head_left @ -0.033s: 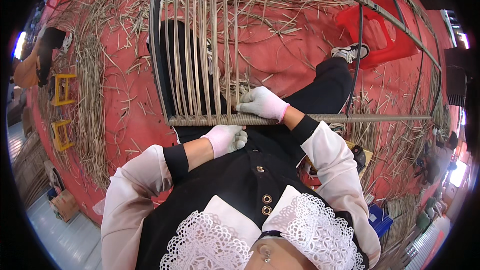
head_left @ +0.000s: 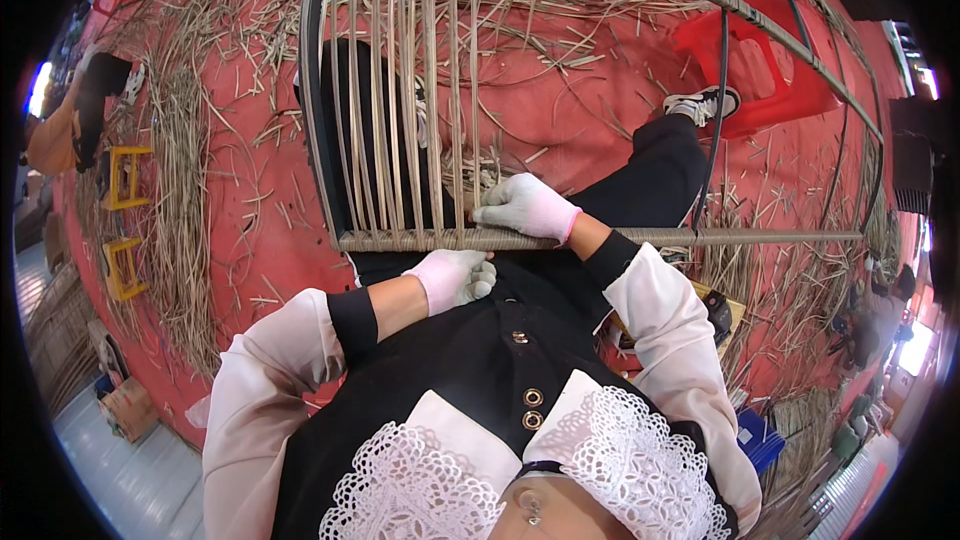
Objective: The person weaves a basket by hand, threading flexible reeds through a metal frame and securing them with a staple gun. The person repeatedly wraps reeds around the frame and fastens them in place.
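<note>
A frame wrapped in tan wicker strand lies across my lap, its near rail (head_left: 400,240) running left to right in front of me. Several long wicker strands (head_left: 408,90) stretch from the far rail to the near one on the left. My right hand (head_left: 527,208), in a white and pink glove, rests over the near rail with fingers pinched together, at the lower end of the rightmost strand (head_left: 474,90). Just below the rail is my left hand (head_left: 455,280), gloved too, its fingers curled in close to the rail's underside. What lies inside its fingers is hidden.
Loose strand offcuts litter the red floor (head_left: 580,130). Long bundled strands (head_left: 180,210) lie at left, near two yellow stools (head_left: 126,180). A red plastic stool (head_left: 740,70) stands at the far right, near my shoe (head_left: 700,105). A blue box (head_left: 760,440) sits lower right.
</note>
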{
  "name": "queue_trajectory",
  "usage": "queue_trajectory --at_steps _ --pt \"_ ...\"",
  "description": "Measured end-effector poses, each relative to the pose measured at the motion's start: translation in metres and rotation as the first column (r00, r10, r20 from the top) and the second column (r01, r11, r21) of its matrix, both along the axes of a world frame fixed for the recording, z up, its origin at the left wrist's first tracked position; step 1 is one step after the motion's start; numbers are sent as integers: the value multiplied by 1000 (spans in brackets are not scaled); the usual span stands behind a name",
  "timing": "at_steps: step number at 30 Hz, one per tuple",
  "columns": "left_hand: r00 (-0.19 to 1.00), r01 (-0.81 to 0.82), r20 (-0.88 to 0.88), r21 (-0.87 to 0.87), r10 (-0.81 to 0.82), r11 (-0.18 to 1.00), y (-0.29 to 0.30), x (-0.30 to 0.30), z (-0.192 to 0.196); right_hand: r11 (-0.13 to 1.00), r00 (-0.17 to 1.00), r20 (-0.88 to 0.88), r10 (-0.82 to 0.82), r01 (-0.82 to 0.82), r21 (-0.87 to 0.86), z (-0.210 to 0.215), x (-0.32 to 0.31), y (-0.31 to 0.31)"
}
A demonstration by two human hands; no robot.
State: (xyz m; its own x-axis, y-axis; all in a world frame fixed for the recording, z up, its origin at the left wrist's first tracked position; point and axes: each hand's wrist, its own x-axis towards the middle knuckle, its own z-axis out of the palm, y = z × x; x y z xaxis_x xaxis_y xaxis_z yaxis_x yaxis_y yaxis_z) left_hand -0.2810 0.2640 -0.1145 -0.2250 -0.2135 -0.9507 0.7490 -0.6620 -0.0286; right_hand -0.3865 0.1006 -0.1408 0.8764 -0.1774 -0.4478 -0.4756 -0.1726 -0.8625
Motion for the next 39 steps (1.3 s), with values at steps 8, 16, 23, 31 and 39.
queue_trajectory --at_steps 8,16,23,31,39 --pt "938 -78 -348 -235 -8 969 -13 58 62 860 826 239 -510 488 148 19 -14 -1" --pt "-194 938 916 68 351 340 -198 156 135 946 997 44 -57 39 322 23 -10 3" --pt "-621 735 750 455 229 503 -279 227 89 913 920 254 -300 354 -204 109 70 -139" --pt "-483 809 771 212 415 548 -272 226 95 809 899 374 -227 388 -442 106 195 -263" --pt "-334 934 694 154 638 322 -280 220 89 915 865 321 -387 403 18 103 182 -275"
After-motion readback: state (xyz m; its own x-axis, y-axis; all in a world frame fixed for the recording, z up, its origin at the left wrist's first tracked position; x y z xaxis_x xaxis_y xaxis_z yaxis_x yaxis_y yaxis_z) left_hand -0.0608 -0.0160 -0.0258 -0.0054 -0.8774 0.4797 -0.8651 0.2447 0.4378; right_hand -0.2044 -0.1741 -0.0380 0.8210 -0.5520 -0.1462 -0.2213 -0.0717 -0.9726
